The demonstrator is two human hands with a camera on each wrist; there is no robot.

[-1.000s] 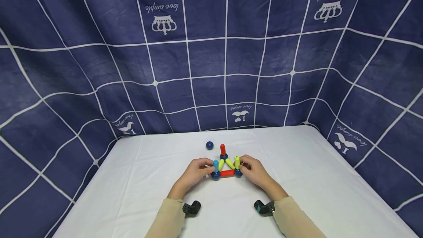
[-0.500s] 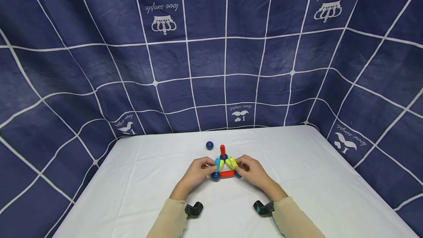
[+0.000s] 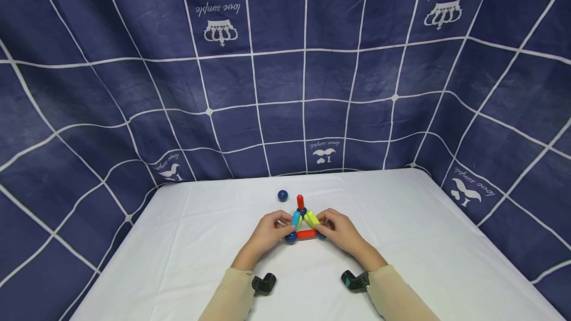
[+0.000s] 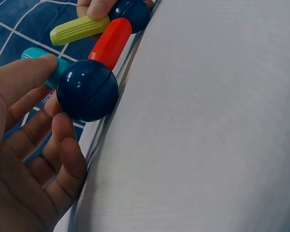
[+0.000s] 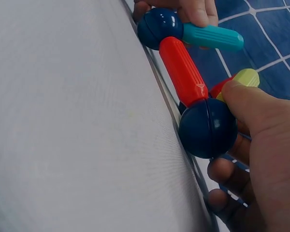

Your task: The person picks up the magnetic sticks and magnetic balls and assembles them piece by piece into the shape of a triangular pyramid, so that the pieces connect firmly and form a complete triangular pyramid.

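A triangle of magnetic rods and dark blue balls lies on the table. My left hand point(image 3: 266, 232) pinches a light blue magnetic rod point(image 5: 215, 36) that rises from the front-left ball point(image 4: 88, 90). Between thumb and fingers of my right hand point(image 3: 341, 229) is a yellow-green magnetic rod point(image 4: 77, 30), standing on the front-right ball point(image 5: 208, 128). Both rods lean inward. A red rod point(image 3: 306, 234) joins these two balls along the front. At the back ball point(image 3: 303, 211) another red rod point(image 3: 300, 201) points up. Yellow-green rods along the triangle's sides are partly hidden.
One loose dark blue ball point(image 3: 283, 195) sits behind the triangle, slightly left. White cloth covers the table point(image 3: 187, 261), and a navy checked curtain point(image 3: 276, 78) hangs behind and at both sides. Each wrist wears a black camera mount point(image 3: 264, 283).
From nearly upright, the light blue and yellow-green rods have tilted inward and back over the triangle, the yellow-green one first. My left hand has shifted slightly right; the loose ball stays put.
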